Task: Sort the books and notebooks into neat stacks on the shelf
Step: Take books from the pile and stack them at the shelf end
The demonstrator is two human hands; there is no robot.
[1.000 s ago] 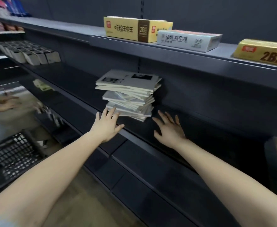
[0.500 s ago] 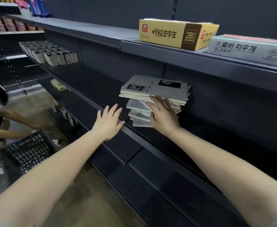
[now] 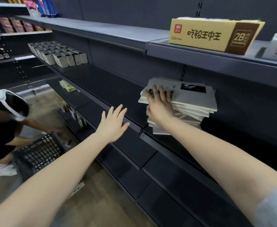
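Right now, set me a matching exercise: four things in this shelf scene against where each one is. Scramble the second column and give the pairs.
Column one
1. right hand
2. left hand
3. yellow box
4. black basket

Column two
A. low at the left, beside another person
B. lying flat on top of the book stack
C. on the upper shelf, above the books
D. open, left of the books, holding nothing

Pairs: 1-B, 2-D, 3-C, 4-A
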